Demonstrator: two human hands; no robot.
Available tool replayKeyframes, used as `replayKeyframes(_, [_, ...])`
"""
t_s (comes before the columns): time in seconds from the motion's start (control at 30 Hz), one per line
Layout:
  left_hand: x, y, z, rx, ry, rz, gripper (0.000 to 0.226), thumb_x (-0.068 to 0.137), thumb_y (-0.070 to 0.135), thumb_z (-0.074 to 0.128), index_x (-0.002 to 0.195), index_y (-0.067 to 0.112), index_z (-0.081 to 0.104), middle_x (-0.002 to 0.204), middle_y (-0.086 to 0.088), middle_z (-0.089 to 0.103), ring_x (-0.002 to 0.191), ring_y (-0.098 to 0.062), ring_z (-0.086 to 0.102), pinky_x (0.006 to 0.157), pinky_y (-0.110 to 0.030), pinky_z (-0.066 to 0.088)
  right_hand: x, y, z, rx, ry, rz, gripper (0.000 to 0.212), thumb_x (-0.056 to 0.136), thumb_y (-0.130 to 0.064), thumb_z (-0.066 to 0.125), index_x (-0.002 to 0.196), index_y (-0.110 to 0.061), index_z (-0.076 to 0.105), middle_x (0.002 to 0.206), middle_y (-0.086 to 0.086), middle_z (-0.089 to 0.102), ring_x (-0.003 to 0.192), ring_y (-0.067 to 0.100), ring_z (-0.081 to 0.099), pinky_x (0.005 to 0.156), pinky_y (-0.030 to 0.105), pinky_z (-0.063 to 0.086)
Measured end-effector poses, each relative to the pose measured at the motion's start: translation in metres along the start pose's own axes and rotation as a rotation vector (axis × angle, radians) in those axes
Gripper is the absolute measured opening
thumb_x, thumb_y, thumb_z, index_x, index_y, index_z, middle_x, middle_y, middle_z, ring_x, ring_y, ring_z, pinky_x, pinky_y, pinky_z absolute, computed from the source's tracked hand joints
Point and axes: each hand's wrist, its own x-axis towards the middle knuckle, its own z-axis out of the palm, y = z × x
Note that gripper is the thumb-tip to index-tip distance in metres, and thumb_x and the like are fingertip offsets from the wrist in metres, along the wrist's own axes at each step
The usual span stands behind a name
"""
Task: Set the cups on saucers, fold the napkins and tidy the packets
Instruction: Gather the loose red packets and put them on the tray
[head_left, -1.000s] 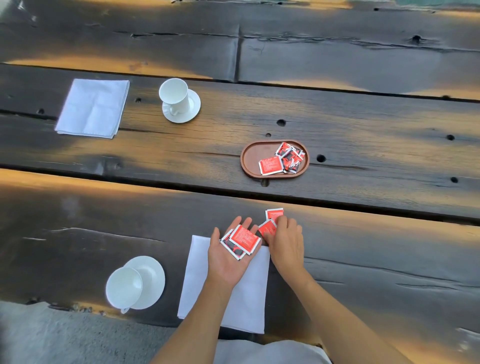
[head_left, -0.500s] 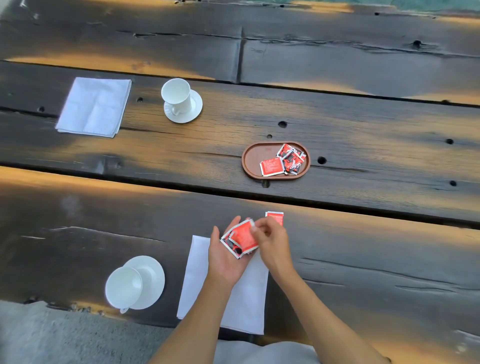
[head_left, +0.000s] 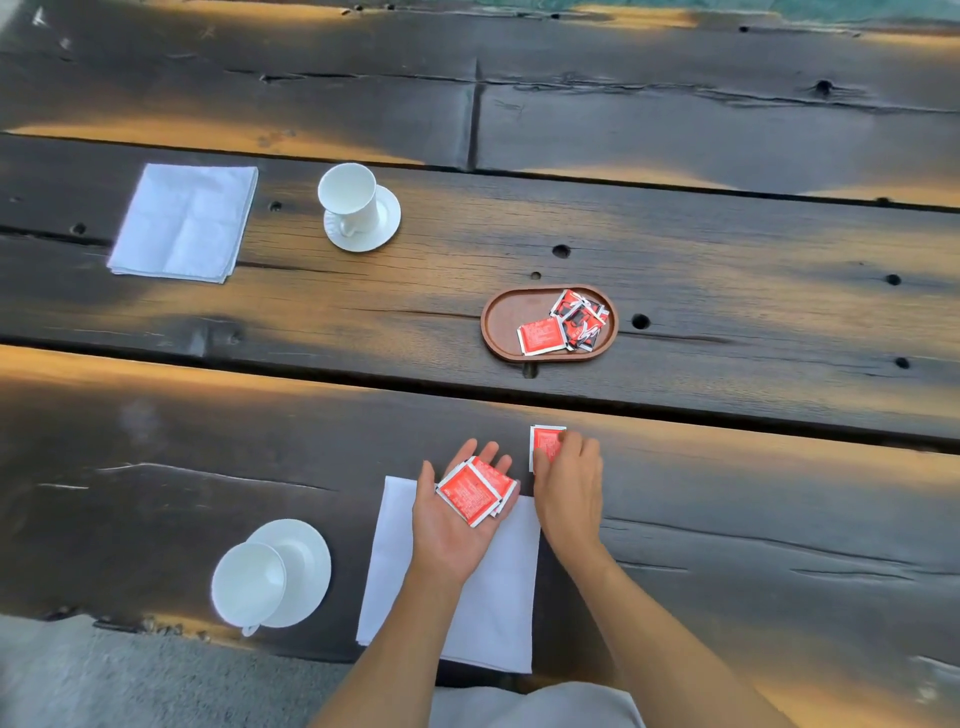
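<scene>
Packets, handling notes. The left hand (head_left: 460, 512) lies palm up and flat above the near napkin (head_left: 498, 613), fingers spread, with a small stack of red packets (head_left: 474, 493) resting loose on the palm; nothing pinches them. The right hand (head_left: 569, 486) is palm down on the table (head_left: 727, 519) just to the right, its fingertips (head_left: 563, 441) pressed on a single red packet (head_left: 544, 441) that lies flat on the wood. Whether the fingers have closed on it or only rest on top, I cannot tell.

More packets (head_left: 563, 325) sit heaped in the right half of the brown oval tray (head_left: 506, 317), farther off on the middle plank.

Judgement: the packets look thin, flat, very light and glossy, so likely slippery against each other. A stack on an open palm could slide or fan if the hand tilts. A packet flat on rough wood gives no edge to pinch from above; best to drag it a little or tip up a sealed rim, then take it thumb and forefinger by the edge. The contents are probably powder, so little harm from a firm squeeze.

Elsewhere: the far cup (head_left: 349, 196) stands upright on its saucer (head_left: 384, 221), with a folded napkin (head_left: 184, 223) to its left. The near cup (head_left: 249, 582) lies tipped at the edge of its saucer (head_left: 301, 564), not yet set.
</scene>
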Motion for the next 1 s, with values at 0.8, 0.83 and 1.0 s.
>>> replayKeyframes(0.8, [0.003, 0.014, 0.003, 0.013, 0.029, 0.025, 0.06, 0.1, 0.062, 0.041, 0.138, 0.021, 0.063, 0.139, -0.011, 0.068, 0.125, -0.036, 0.067, 0.097, -0.054, 0.057, 0.024, 0.001, 0.007, 0.028, -0.068, 0.255, 0.025, 0.094, -0.021, 0.071, 0.111, -0.007, 0.06, 0.12, 0.014, 0.052, 0.109, 0.029, 0.054, 0.079, 0.037, 0.047])
replayKeyframes(0.83, [0.003, 0.015, 0.003, 0.014, 0.031, 0.025, 0.06, 0.1, 0.062, 0.041, 0.138, 0.022, 0.063, 0.139, -0.011, 0.068, 0.125, -0.035, 0.067, 0.097, -0.054, 0.057, 0.026, 0.002, 0.007, 0.069, -0.065, 0.259, 0.02, 0.095, -0.018, 0.069, 0.107, -0.006, 0.06, 0.118, 0.015, 0.055, 0.108, 0.031, 0.056, 0.076, 0.036, 0.045])
replayKeyframes(1.0, [0.006, 0.013, 0.009, 0.006, 0.04, 0.012, 0.06, 0.101, 0.062, 0.04, 0.136, 0.021, 0.064, 0.136, -0.013, 0.07, 0.121, -0.036, 0.069, 0.092, -0.053, 0.059, 0.03, -0.005, -0.013, 0.509, -0.109, 0.274, 0.017, 0.095, -0.01, 0.066, 0.083, -0.012, 0.055, 0.089, 0.011, 0.066, 0.084, 0.025, 0.064, 0.058, 0.024, 0.04])
